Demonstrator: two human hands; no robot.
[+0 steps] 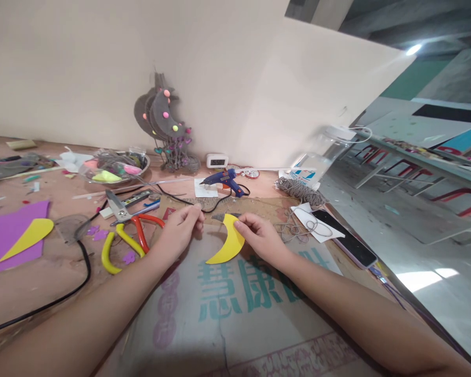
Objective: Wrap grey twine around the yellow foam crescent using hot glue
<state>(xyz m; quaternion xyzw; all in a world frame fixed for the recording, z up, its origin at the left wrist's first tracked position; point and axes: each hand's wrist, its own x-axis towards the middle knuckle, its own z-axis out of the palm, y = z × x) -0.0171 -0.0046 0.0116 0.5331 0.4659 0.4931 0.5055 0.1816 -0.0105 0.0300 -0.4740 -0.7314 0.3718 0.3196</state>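
My right hand (259,234) pinches a yellow foam crescent moon (230,243) by its edge, above a printed cardboard sheet (255,324). To the left of the crescent, my left hand (186,225) is closed with its fingertips together; what it holds, if anything, is too small to make out. Red-and-yellow-handled scissors (141,235) lie beside my left hand. Just beyond both hands a blue hot glue gun (228,181) rests with its nozzle over a white paper piece (206,187). A dark grey pointed piece (219,216) shows behind the crescent's upper tip.
Purple foam sheets (11,251) lie at left with a yellow offcut (31,238). A black cable (87,262) runs across the table. Behind are a bowl (141,170), grey moon ornaments (165,115) and a small clock (217,160). Grey yarn (302,192), a bottle (322,157) and a phone (349,243) sit right.
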